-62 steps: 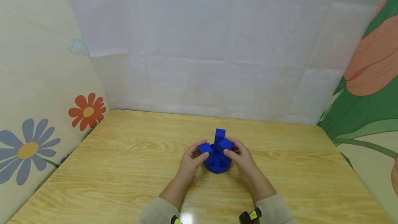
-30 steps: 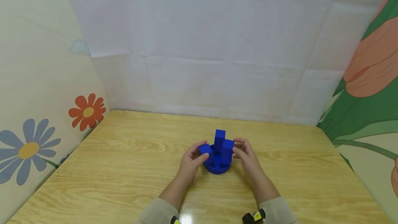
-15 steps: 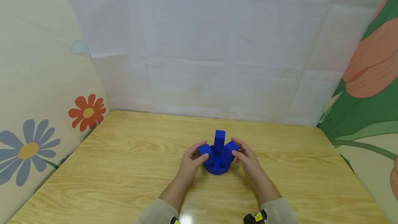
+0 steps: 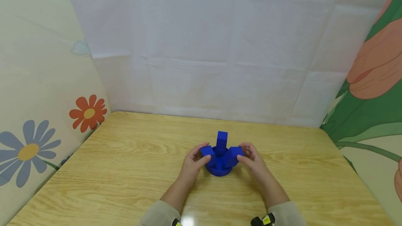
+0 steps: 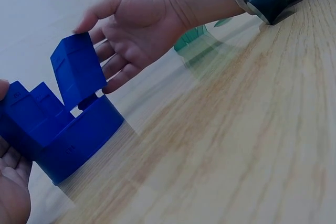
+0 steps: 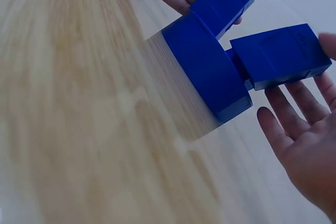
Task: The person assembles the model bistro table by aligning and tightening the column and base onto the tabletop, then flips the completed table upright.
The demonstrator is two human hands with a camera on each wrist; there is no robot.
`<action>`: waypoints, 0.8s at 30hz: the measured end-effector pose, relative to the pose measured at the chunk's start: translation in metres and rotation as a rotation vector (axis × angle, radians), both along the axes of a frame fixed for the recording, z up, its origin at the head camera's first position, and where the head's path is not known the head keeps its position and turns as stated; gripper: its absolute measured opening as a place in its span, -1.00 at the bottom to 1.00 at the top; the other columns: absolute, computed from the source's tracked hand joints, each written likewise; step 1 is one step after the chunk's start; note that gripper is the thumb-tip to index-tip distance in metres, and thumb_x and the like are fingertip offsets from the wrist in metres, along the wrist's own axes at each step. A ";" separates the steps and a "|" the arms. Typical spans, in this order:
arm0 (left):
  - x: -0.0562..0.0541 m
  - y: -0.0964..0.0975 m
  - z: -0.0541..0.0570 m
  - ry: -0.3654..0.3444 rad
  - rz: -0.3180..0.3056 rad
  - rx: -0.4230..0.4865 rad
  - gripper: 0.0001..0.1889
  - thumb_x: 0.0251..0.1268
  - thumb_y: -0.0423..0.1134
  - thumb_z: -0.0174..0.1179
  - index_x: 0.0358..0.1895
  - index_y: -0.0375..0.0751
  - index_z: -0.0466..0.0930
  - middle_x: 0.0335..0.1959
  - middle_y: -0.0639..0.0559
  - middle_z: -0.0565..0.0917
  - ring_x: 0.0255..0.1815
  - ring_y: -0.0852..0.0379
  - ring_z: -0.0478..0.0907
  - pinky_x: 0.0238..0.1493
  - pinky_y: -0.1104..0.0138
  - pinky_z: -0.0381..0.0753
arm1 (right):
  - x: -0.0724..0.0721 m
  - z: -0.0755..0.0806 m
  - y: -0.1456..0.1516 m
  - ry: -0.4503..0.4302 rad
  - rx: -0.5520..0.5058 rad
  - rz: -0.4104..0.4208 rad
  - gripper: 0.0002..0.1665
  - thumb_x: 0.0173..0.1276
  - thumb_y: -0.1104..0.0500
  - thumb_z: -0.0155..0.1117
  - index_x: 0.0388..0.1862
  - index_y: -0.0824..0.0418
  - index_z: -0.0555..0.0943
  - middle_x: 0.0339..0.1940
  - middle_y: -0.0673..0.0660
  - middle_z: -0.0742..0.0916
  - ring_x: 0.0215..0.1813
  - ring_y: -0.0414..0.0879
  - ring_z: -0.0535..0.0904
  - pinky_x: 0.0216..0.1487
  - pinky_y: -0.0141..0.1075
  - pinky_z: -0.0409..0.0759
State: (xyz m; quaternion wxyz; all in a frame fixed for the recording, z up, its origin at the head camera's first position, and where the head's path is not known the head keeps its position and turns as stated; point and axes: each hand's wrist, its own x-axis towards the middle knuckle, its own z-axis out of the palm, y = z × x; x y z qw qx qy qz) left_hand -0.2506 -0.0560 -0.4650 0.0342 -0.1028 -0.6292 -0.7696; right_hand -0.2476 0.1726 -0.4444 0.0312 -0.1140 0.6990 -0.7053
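A round blue plastic base [image 4: 219, 171] sits on the wooden table with three blue rectangular blocks rising from it. The back block [image 4: 221, 140] stands roughly upright, touched by neither hand. My left hand [image 4: 190, 165] holds the left block [image 4: 208, 152], its thumb on the near side and fingers behind. My right hand [image 4: 255, 163] pinches the right block [image 4: 233, 155], which leans outward over the rim. In the right wrist view that right block [image 6: 281, 56] is tilted well outward from the base [image 6: 205, 66]. Its joint with the base is partly hidden.
The light wood table [image 4: 125, 170] spreads around the base on all sides. A white cloth [image 4: 201, 51] hangs behind it. Flower-patterned panels stand at the left [image 4: 37, 79] and right [image 4: 370, 107]. Each wrist wears a black strapped device [image 4: 263, 220].
My right hand has moved outward to the right, and the right block has gone from near upright to leaning outward with it. My left hand and the base stay in place.
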 end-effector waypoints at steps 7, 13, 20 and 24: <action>0.000 0.000 0.000 0.007 0.002 0.003 -0.50 0.23 -0.51 0.18 0.26 -0.54 0.39 0.29 -0.44 0.46 0.06 0.37 0.54 0.09 0.53 0.50 | 0.001 0.000 0.007 0.055 -0.031 0.099 -0.65 0.34 0.36 -0.04 0.07 0.13 0.38 -0.15 -0.20 0.66 -0.02 -0.30 0.55 0.08 -0.39 0.51; 0.000 0.001 0.000 0.002 0.003 0.005 -0.49 0.23 -0.52 0.17 0.27 -0.57 0.36 0.28 -0.45 0.46 0.06 0.37 0.54 0.09 0.53 0.50 | 0.006 0.001 0.007 0.059 0.045 0.076 -0.52 0.33 0.36 0.14 0.19 0.48 0.31 -0.16 -0.19 0.64 -0.04 -0.26 0.52 -0.01 -0.39 0.55; 0.000 0.001 0.000 -0.002 0.003 0.005 -0.49 0.23 -0.51 0.17 0.26 -0.57 0.36 0.27 -0.44 0.47 0.04 0.38 0.55 0.08 0.53 0.51 | 0.008 0.004 0.004 0.057 0.143 0.116 -0.33 0.37 0.29 0.16 0.41 0.45 0.25 0.15 0.14 0.58 0.02 -0.25 0.49 0.02 -0.40 0.51; 0.000 0.001 0.000 0.000 0.002 0.006 -0.49 0.23 -0.52 0.17 0.27 -0.58 0.36 0.28 -0.45 0.46 0.04 0.39 0.54 0.08 0.54 0.50 | 0.008 0.002 0.002 0.063 0.164 0.110 -0.36 0.37 0.27 0.19 0.39 0.43 0.30 0.27 0.29 0.52 0.07 -0.30 0.48 0.09 -0.42 0.48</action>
